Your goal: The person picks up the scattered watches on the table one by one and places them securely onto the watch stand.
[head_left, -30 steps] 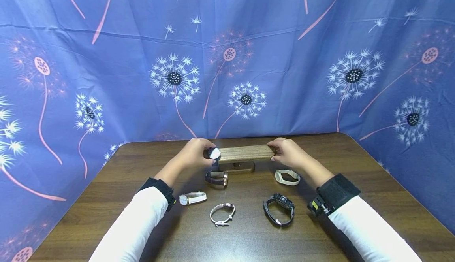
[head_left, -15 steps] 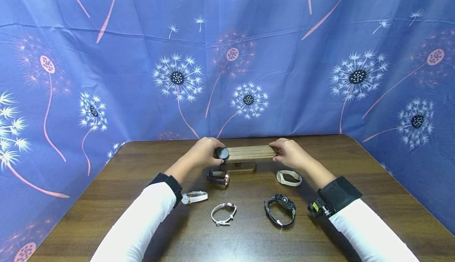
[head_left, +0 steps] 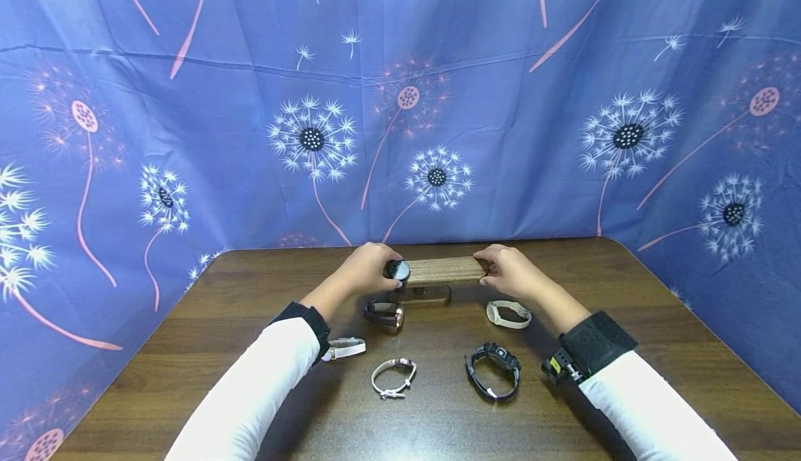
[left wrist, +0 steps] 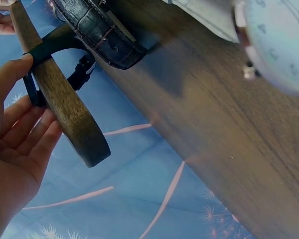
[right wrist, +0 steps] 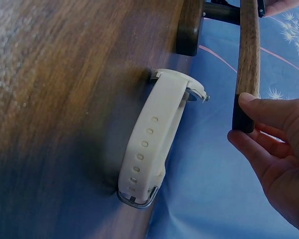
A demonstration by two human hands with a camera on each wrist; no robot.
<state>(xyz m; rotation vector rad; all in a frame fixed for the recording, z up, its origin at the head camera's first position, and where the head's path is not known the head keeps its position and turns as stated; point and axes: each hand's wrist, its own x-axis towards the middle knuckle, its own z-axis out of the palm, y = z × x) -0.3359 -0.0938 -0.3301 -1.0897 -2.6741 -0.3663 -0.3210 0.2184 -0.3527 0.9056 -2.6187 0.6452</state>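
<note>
A wooden display stand has a pale horizontal bar point(head_left: 446, 269) above a dark base point(head_left: 428, 295). A black watch point(head_left: 400, 271) with a round face is looped around the bar near its left end. My left hand point(head_left: 368, 270) pinches this watch; in the left wrist view its thumb lies on the black strap point(left wrist: 57, 47) and the bar's end sticks out past the loop. My right hand point(head_left: 516, 273) grips the bar's dark right end, thumb on one side and fingers on the other in the right wrist view.
On the table point(head_left: 250, 294) lie a dark brown watch point(head_left: 383, 313), a white-strapped watch point(head_left: 347, 348) partly behind my left cuff, a thin white watch point(head_left: 393, 377), a black sports watch point(head_left: 494, 372) and a cream watch point(head_left: 509, 313). A blue patterned cloth point(head_left: 500, 134) hangs behind.
My left hand has slid the black watch to the right along the bar, more of it in the first half second. My right hand has stayed at the bar's right end.
</note>
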